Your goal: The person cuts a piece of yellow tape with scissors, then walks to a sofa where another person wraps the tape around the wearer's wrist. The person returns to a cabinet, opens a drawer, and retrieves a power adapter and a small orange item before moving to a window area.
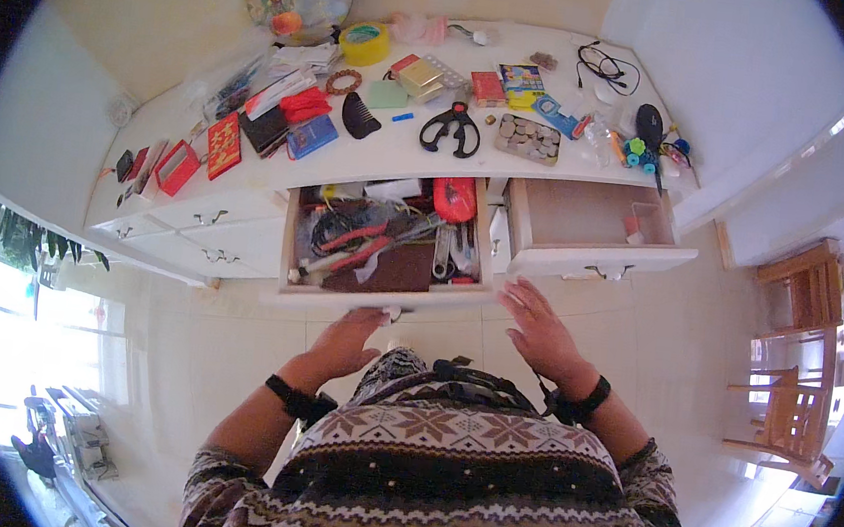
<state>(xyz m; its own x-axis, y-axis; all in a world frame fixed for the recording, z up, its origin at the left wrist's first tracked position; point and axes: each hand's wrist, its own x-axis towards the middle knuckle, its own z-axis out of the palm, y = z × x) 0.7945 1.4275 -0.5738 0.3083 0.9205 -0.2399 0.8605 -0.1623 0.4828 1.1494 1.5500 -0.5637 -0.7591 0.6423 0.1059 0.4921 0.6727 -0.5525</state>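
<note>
My left hand [346, 341] is at the front of a pulled-out drawer [389, 298], with its fingertips beside the drawer's handle; whether they grip it cannot be seen. My right hand [542, 333] is near that drawer's right front corner, its fingers spread and holding nothing. Inside the drawer lie red-handled pliers [352, 246], coiled black cable, a wrench [442, 254] and a red item [455, 199]. To the right a second drawer [603, 255] stands pulled out, with a small reddish item [633, 229] in it.
On the white cabinet top [402, 141] lie a black comb [360, 116], black-handled scissors [452, 130], a tin of coins [528, 139], yellow tape [364, 43], a black hairbrush [650, 129], cables [608, 67] and red boxes. Wooden chairs [789, 416] stand at the far right.
</note>
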